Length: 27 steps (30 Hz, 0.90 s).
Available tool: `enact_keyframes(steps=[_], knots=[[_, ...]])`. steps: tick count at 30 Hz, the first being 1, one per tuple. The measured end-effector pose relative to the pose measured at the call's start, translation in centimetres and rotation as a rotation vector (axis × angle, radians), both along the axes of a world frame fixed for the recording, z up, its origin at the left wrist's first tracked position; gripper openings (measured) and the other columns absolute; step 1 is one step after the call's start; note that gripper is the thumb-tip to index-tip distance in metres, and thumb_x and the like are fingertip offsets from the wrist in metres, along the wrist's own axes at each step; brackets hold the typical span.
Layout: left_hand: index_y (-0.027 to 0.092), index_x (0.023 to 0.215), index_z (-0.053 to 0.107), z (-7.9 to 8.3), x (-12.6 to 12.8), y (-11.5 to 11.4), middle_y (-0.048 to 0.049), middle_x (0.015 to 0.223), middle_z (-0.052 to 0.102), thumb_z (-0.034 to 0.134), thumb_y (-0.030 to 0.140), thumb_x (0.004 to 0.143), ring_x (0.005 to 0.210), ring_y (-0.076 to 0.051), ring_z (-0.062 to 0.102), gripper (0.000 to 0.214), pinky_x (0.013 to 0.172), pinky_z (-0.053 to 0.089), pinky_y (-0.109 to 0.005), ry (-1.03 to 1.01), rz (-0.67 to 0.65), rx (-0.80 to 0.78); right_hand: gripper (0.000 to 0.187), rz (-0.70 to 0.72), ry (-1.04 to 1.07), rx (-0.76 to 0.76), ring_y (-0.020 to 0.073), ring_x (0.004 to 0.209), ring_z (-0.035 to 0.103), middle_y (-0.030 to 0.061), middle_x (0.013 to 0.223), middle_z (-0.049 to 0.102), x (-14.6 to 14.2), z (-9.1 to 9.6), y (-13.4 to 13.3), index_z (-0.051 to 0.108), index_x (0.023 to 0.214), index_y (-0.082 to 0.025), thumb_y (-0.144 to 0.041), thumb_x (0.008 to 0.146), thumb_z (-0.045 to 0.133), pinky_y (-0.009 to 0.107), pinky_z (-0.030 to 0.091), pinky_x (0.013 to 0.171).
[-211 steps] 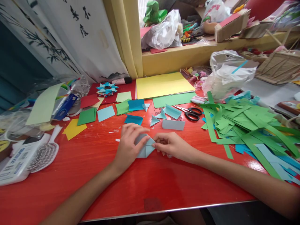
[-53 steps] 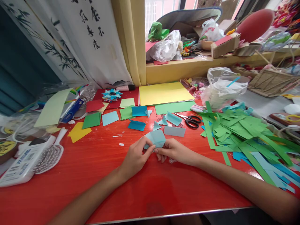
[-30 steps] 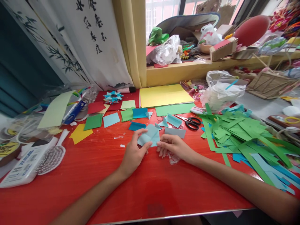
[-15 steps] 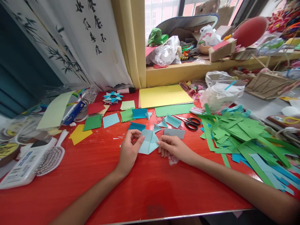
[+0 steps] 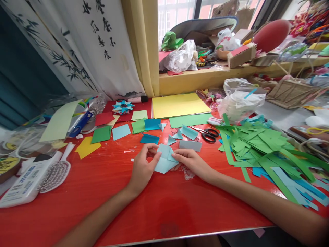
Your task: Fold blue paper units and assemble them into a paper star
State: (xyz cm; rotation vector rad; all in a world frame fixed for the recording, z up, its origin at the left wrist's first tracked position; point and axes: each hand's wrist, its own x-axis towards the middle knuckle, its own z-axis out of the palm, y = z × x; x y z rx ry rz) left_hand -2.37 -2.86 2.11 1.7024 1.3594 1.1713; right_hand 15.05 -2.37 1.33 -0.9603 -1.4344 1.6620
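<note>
Between my hands is a light blue sheet of origami paper [image 5: 163, 165], creased and partly folded, held just above the red table [image 5: 144, 212]. My left hand [image 5: 144, 166] pinches its left edge between thumb and fingers. With thumb and forefinger, my right hand [image 5: 191, 163] grips the folded right corner. Just beyond lie a darker blue folded paper [image 5: 149, 139], a grey-blue folded strip [image 5: 190, 145] and small light blue folded pieces [image 5: 189, 132]. Black-handled scissors [image 5: 209, 135] rest to the right of these.
Green paper strips [image 5: 257, 144] are heaped on the right. A yellow paper stack [image 5: 180, 105] lies at the back, beside a blue paper ring [image 5: 123, 107]. On the left are a white hairbrush [image 5: 55, 173], a white bottle [image 5: 28, 183] and green squares [image 5: 101, 134].
The paper's right corner has been folded further inward, and my right hand has closed in on it. Both hands and the paper have shifted slightly nearer to me.
</note>
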Motion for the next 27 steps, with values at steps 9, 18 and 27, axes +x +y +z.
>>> enact_keyframes(steps=[9,18,27], knots=[[0.021,0.087,0.05,0.0,0.0,0.1,0.0008,0.081,0.053,0.051,0.027,0.079,0.076,-0.011,0.053,0.01,0.07,0.044,-0.023,0.001,-0.042,0.014,0.026,-0.095,0.015,-0.011,0.012,0.065,0.053,0.0002,0.069,0.055,0.0,0.1,-0.2,0.057,0.074,-0.015,-0.039,0.079,0.049,0.023,0.043,0.061],[0.018,0.091,0.053,-0.5,-0.8,0.4,-0.003,0.085,0.056,0.048,0.014,0.08,0.083,-0.013,0.054,0.012,0.074,0.045,-0.025,0.455,-0.256,0.508,0.026,-0.158,-0.004,0.061,0.0111,0.067,0.049,0.0001,0.073,0.055,0.2,0.1,0.0,0.061,0.083,-0.016,-0.038,0.08,0.048,0.022,0.039,0.062],[0.015,0.108,0.049,-0.7,-1.8,0.9,-0.0097,0.104,0.059,0.047,0.01,0.08,0.102,-0.018,0.053,0.028,0.084,0.047,-0.029,0.755,-0.415,0.904,0.029,-0.081,0.009,-0.01,0.0108,0.063,0.048,0.0002,0.068,0.052,0.3,0.0,0.1,0.057,0.074,-0.015,-0.043,0.078,0.049,0.023,0.038,0.059]])
